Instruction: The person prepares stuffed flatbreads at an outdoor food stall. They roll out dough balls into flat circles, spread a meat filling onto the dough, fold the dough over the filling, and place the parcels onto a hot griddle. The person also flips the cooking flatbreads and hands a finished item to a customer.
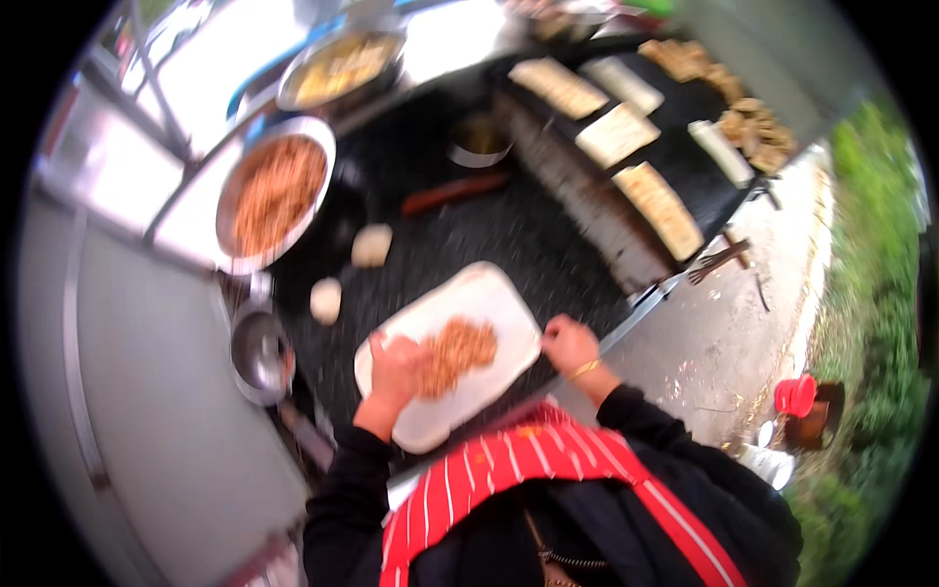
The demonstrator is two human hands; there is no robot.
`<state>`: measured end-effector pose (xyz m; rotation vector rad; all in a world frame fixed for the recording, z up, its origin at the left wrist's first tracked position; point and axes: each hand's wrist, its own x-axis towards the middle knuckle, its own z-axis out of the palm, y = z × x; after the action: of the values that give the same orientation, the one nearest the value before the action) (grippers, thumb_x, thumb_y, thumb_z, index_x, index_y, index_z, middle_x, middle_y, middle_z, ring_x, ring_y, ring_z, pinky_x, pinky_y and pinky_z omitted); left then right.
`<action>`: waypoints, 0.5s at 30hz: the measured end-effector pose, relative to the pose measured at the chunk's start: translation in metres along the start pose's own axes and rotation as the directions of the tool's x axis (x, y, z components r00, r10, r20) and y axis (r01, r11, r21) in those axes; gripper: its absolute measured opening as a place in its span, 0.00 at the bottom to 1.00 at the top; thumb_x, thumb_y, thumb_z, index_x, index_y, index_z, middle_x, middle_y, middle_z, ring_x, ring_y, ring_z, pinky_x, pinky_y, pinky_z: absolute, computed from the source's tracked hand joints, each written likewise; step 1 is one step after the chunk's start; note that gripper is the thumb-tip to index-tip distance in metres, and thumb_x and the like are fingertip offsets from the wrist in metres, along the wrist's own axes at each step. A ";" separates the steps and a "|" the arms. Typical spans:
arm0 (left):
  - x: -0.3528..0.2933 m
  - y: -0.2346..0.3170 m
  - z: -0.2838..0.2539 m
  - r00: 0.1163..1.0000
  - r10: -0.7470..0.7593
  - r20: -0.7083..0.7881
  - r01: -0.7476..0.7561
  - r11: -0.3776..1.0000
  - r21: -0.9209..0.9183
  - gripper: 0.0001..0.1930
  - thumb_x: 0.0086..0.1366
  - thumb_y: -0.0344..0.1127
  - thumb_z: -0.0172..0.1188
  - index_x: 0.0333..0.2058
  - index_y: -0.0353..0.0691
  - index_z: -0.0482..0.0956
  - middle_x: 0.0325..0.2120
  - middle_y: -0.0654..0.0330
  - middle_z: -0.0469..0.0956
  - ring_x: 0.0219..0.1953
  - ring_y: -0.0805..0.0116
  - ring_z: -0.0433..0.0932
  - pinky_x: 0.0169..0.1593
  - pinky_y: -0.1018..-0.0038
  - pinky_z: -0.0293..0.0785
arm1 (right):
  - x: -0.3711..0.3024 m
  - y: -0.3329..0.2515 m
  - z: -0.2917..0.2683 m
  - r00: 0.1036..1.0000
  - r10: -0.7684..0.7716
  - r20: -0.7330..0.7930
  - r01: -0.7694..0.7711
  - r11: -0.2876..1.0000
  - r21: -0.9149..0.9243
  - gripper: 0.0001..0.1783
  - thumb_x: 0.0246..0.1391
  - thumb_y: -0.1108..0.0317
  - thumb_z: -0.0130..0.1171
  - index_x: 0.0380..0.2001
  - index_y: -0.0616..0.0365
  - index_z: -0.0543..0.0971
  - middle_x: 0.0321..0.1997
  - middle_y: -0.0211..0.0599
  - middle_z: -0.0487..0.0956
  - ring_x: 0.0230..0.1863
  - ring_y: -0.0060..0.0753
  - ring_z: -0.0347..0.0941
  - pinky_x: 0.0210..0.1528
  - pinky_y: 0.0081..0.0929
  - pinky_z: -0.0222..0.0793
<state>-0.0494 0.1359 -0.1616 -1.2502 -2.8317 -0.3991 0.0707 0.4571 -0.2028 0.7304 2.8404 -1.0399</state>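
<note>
A thin, pale sheet of dough (494, 293) lies flat on the dark worktop in front of me, with a patch of orange-brown minced filling (460, 354) near its middle. My left hand (394, 372) rests over the sheet's left part, thumb apart, fingers reaching to the filling's left edge; motion blurs the fingertips. At the sheet's right edge, my right hand (571, 345) has its fingers curled together, pinching the dough's rim. Two small round dough pieces, one nearer (326, 300) and one farther (371, 245), sit beyond the sheet to the left.
A large bowl of minced filling (327, 147) stands at the left, above a metal ladle or pan (259, 354). Farther back are a brown rolling pin (455, 193), a small metal pot (479, 142) and a basin of yellow food (293, 98). Flatbreads (660, 210) lie on a griddle (675, 122) at right.
</note>
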 end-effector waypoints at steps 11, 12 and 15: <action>0.192 0.032 0.058 0.955 0.038 0.293 0.020 0.981 -0.192 0.15 0.54 0.31 0.68 0.41 0.41 0.77 0.42 0.51 0.77 0.45 0.45 0.80 0.47 0.54 0.77 | -0.004 -0.024 0.037 0.924 0.362 -0.125 -0.373 0.923 -0.089 0.16 0.47 0.59 0.65 0.31 0.62 0.84 0.34 0.56 0.83 0.39 0.56 0.82 0.43 0.47 0.79; 0.191 0.026 0.068 0.959 0.062 0.276 -0.009 0.982 -0.188 0.09 0.59 0.31 0.60 0.40 0.41 0.76 0.40 0.47 0.77 0.41 0.43 0.81 0.45 0.52 0.78 | -0.005 -0.028 0.035 0.933 0.351 -0.087 -0.358 0.928 -0.104 0.16 0.47 0.59 0.65 0.31 0.62 0.84 0.34 0.56 0.83 0.39 0.56 0.82 0.43 0.47 0.79; 0.198 0.011 0.079 0.955 0.141 0.261 -0.110 0.985 -0.130 0.04 0.61 0.32 0.56 0.34 0.40 0.76 0.37 0.47 0.77 0.38 0.43 0.81 0.42 0.52 0.78 | 0.002 -0.019 0.048 0.960 0.258 -0.108 -0.270 0.956 -0.118 0.12 0.48 0.62 0.61 0.30 0.59 0.83 0.33 0.52 0.84 0.37 0.56 0.82 0.41 0.48 0.79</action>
<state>-0.1692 0.3056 -0.2111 -1.6146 -2.9606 -0.4210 0.0542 0.4161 -0.2289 1.1327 2.7468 -0.7914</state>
